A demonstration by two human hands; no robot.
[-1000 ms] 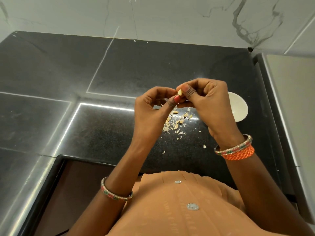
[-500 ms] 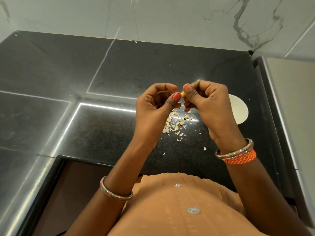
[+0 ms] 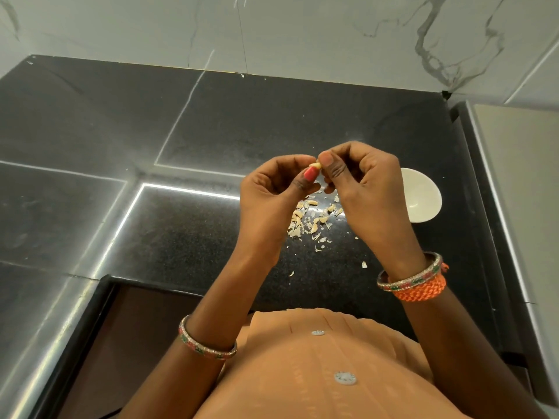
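A small pale garlic clove (image 3: 316,165) is pinched between the fingertips of both hands above the black counter. My left hand (image 3: 272,195) holds it with thumb and curled fingers from the left. My right hand (image 3: 363,182) pinches it from the right, thumb on top. Only the clove's tip shows between the thumbs. Under the hands lies a scatter of papery peels (image 3: 308,220) on the counter.
A small white bowl (image 3: 423,201) sits on the black granite counter (image 3: 181,140) just right of my right hand. A marble wall (image 3: 272,31) rises behind. The counter's front edge and a dark recess (image 3: 121,343) lie at lower left.
Both hands stay together on the clove, shifting slightly. The thumbs have worked around the clove, so less of it shows now.
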